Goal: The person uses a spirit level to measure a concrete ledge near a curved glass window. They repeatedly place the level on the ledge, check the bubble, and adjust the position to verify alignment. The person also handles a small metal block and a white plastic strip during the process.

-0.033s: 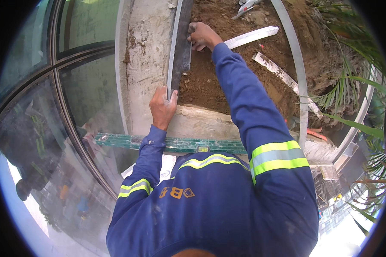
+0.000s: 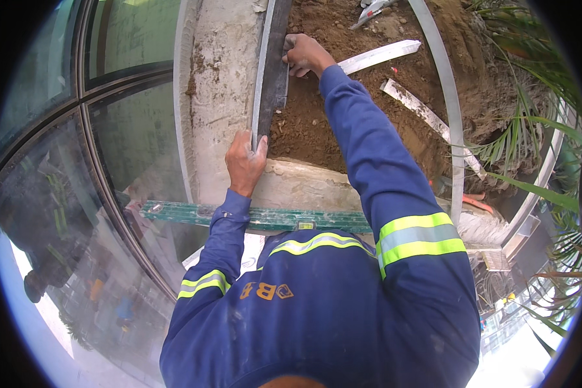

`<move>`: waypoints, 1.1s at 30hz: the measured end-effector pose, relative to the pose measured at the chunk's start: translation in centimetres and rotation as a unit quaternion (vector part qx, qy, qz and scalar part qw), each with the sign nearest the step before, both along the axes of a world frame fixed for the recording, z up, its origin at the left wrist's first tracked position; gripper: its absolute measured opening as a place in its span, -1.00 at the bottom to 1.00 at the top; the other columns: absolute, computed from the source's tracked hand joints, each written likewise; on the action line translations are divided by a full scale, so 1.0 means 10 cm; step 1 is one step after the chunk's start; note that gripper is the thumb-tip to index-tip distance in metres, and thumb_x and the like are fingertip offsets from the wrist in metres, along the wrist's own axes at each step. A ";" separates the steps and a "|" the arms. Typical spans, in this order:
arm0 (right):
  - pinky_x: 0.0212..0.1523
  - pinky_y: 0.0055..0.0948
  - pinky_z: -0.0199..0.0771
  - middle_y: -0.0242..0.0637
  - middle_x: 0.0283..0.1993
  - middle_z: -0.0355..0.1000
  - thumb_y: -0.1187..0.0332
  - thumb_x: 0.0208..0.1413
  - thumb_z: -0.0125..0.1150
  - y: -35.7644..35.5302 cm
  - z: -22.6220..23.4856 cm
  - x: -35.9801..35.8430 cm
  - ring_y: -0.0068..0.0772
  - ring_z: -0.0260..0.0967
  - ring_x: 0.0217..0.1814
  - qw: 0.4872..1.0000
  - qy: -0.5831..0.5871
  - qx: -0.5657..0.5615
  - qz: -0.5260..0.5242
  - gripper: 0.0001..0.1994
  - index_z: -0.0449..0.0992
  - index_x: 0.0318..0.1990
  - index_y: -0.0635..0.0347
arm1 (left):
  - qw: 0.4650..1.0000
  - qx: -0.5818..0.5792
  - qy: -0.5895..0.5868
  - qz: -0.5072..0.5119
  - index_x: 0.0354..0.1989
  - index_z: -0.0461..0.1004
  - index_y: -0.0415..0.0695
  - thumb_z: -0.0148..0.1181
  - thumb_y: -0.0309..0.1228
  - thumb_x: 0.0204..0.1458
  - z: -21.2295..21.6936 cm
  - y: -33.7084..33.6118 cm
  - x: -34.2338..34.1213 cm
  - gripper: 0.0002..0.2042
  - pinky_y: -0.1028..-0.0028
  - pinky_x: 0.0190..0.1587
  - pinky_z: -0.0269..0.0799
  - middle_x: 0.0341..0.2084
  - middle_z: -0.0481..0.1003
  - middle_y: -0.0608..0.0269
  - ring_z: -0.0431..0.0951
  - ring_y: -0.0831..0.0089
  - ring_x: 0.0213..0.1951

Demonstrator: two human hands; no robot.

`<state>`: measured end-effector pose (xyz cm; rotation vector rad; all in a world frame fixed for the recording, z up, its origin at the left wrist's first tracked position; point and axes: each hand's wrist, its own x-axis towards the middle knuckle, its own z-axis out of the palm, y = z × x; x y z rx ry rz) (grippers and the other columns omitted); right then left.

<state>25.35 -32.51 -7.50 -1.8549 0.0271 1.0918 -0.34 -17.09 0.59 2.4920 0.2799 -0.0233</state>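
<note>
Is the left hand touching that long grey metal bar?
Touching. The head view shows the left hand gripping the near end of the metal bar, fingers wrapped over its edge.

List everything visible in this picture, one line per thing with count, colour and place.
metal strip: one, dark grey, long, along the soil's edge beside the concrete wall, held by both hands
concrete wall: one, pale grey, left of the soil
soil: brown, filling the planter
flat offcuts: two, whitish, lying on the soil
curved band: one, grey, arcing across the right of the soil
spirit level: one, green, lying crosswise near the chest
palm fronds: several, green, right edge
glass panes: dark-framed, left
left hand: grip on the strip's near end
right hand: on the strip's far part
</note>
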 end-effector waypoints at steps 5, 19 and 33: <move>-0.34 -0.25 0.75 -0.02 -0.22 0.64 0.52 0.16 0.17 0.00 -0.05 -0.02 -0.19 0.70 -0.30 1.000 -0.016 -0.008 -0.013 -0.84 0.53 -0.11 0.34 | 1.000 -0.009 -0.001 0.005 -0.29 0.48 -0.29 0.41 -0.43 0.09 -0.03 -0.01 0.03 -0.78 0.14 -0.33 0.41 -0.41 0.47 -0.08 0.54 -0.13 -0.36; -0.34 -0.31 0.74 -0.04 -0.23 0.64 0.49 0.14 0.17 0.03 -0.09 -0.09 -0.23 0.69 -0.29 0.999 -0.039 -0.014 -0.028 -0.80 0.54 -0.08 0.31 | 1.000 -0.004 -0.003 0.003 -0.34 0.45 -0.20 0.39 -0.39 0.08 -0.04 0.00 0.03 -0.79 0.06 -0.35 0.42 -0.42 0.46 -0.04 0.54 -0.14 -0.38; 0.01 0.07 0.61 0.29 -0.15 0.59 0.42 0.13 0.17 0.13 0.37 -0.82 0.31 0.59 -0.04 0.963 -0.208 -0.172 -0.005 -0.78 0.60 -0.15 0.38 | 0.998 0.044 0.032 0.040 -0.16 0.57 -0.18 0.46 -0.26 0.01 0.14 -0.01 -0.01 -0.68 0.09 -0.22 0.52 -0.29 0.56 -0.01 0.61 -0.10 -0.26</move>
